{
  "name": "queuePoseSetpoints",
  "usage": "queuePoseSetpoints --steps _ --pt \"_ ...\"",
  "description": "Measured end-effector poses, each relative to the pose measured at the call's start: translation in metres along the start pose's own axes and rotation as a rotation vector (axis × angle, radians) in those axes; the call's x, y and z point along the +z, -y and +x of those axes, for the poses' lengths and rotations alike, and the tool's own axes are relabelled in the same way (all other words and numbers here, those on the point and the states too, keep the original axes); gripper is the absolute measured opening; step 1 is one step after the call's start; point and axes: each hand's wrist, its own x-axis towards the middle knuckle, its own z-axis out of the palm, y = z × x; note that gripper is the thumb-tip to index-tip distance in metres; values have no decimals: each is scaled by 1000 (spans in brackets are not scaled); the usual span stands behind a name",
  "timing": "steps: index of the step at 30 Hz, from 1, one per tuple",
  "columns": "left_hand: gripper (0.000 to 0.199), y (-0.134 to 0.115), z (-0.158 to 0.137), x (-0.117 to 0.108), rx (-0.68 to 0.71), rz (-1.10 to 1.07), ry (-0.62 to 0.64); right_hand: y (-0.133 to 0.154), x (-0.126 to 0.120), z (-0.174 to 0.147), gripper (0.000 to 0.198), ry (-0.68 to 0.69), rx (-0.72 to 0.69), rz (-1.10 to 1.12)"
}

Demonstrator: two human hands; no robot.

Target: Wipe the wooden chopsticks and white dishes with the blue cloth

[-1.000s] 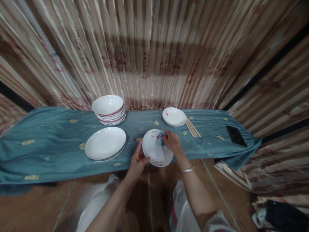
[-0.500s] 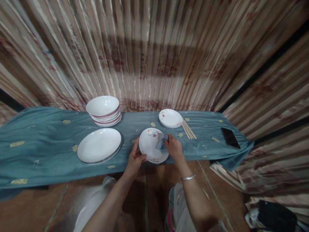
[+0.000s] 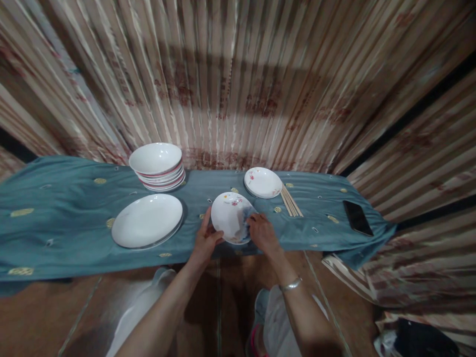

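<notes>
Left hand (image 3: 205, 242) holds a round white floral plate (image 3: 227, 219), right hand (image 3: 263, 233) a half-hidden bluish cloth (image 3: 246, 215), over teal tablecloth (image 3: 82, 208) before beige curtain (image 3: 211, 134)

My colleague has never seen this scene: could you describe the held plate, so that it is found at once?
Find the teal tablecloth. Between the large white plates and the chopsticks, the left hand grips a small floral plate. Unlike its neighbours, it touches a bluish cloth in the right hand.

Left hand (image 3: 204, 240) is gripping plate (image 3: 225, 218) at left rim; right hand (image 3: 262, 232) is holding cloth (image 3: 246, 214) against its right side. Bowls (image 3: 158, 168) are standing behind platters (image 3: 148, 220); chopsticks (image 3: 291, 201) are lying beside saucers (image 3: 263, 182).
</notes>
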Motion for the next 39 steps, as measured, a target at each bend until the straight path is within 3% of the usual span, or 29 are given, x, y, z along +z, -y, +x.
queuePoseSetpoints --steps 8,12,20,27,39 --pt "103 -2 2 1 -1 17 32 11 -9 -6 26 83 -33 218" --pt "102 -4 1 5 7 41 19 18 -6 -7 31 54 -66 354" --pt "80 1 6 1 29 46 9 39 2 4 39 -68 -247 663" --pt "85 -3 4 2 8 60 58 51 6 23 40 -189 -263 645" --pt "87 -5 -1 0 37 64 119 35 24 52 42 -288 -74 500"
